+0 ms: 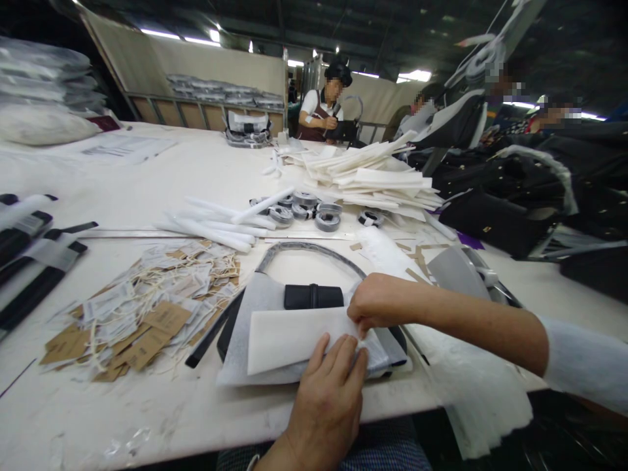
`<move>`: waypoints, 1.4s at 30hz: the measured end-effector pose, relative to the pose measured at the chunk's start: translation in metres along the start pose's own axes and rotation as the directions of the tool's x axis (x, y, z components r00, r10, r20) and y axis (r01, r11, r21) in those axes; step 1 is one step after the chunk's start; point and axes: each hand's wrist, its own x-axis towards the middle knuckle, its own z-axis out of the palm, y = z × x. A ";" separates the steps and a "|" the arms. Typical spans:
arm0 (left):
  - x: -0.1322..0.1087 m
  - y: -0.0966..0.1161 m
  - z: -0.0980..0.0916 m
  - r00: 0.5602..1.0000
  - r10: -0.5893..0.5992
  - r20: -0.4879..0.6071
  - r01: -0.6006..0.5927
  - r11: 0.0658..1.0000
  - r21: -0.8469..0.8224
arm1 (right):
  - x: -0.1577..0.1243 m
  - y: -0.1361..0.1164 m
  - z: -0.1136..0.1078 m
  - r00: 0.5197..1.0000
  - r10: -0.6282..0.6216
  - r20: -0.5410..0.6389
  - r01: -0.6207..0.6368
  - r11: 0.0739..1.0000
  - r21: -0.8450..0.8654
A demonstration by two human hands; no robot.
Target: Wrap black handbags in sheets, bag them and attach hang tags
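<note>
- Fingers (360, 325) of the right hand (385, 302) pinch the white sheet (289, 337).
- Those of the left hand (326, 389) press flat together on it.
- Paper tags (147, 314) lie nearby on the desk (196, 170).

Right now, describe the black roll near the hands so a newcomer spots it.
On the white worktable, near its front edge, the left hand and right hand press a folded white sheet. Just behind that sheet, under the arc of the grey handle, lies the black roll. It is short, thick and banded at its middle, unlike the long flat black strips at the table's left edge.
</note>
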 end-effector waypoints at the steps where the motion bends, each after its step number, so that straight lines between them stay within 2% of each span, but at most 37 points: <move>1: 0.000 -0.001 -0.001 1.000 0.012 0.022 -0.013 1.000 0.010 | 0.002 -0.001 -0.001 1.000 0.006 0.011 -0.006 1.000 -0.012; 5: 0.000 -0.004 -0.005 0.993 0.091 0.069 -0.094 0.995 0.040 | 0.008 -0.003 -0.007 0.999 0.009 0.036 -0.007 0.999 -0.051; 14: -0.003 -0.006 -0.011 0.985 0.099 0.139 -0.094 0.995 -0.040 | 0.018 0.001 -0.011 0.999 -0.038 0.036 0.041 0.996 -0.075; 21: -0.006 -0.007 -0.006 0.987 0.086 0.134 -0.072 0.992 -0.105 | 0.023 0.011 -0.012 0.998 -0.025 0.050 0.029 0.996 -0.086; 28: -0.006 -0.006 -0.006 0.988 0.075 0.136 -0.061 0.993 -0.104 | 0.030 0.029 -0.006 0.998 -0.063 -0.007 0.063 0.998 -0.019; 32: -0.006 -0.006 -0.004 0.989 0.078 0.126 -0.064 0.992 -0.113 | 0.033 0.039 0.002 0.994 -0.064 -0.091 0.070 0.995 0.067; 35: -0.008 -0.007 0.000 0.993 0.066 0.097 -0.054 0.992 -0.118 | 0.036 0.049 0.013 0.989 -0.015 -0.148 0.047 0.976 0.214; 39: -0.010 -0.006 0.006 0.997 0.063 0.044 -0.057 0.991 -0.117 | 0.043 0.065 0.034 0.988 0.106 -0.108 -0.029 0.831 0.555; 42: -0.010 -0.007 0.007 0.998 0.067 -0.004 -0.067 0.993 -0.094 | 0.051 0.075 0.045 0.991 0.118 -0.059 -0.051 0.758 0.650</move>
